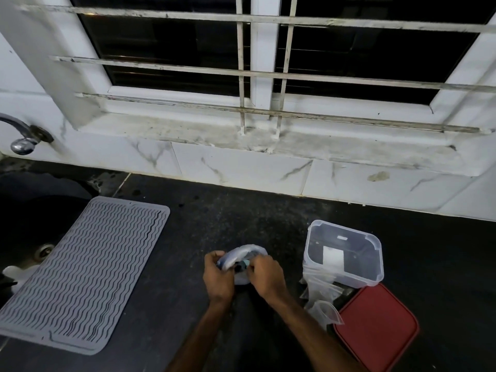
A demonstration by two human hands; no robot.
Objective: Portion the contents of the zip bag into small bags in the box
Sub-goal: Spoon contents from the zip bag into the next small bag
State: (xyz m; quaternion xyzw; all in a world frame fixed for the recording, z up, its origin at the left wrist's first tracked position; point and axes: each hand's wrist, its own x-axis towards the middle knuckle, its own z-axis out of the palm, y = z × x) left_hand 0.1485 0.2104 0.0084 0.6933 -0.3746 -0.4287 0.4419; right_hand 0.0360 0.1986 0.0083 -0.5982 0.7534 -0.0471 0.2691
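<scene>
Clear plastic zip bag [247, 252] low at the centre of the frame, over the black counter [241, 210], clamped from both sides. Left hand [218, 277] curled round its left edge; right hand [265, 277] pinching its top by a small teal piece. Just right of the hands, an open clear box [359, 276] standing upright. Small bags [320, 291] heaped against its near side, beside the red lid [375, 328] lying flat at lower right. Grey ribbed mat [86, 272] at lower left, well apart from the hands; metal tap [21, 135] at the far left edge.
</scene>
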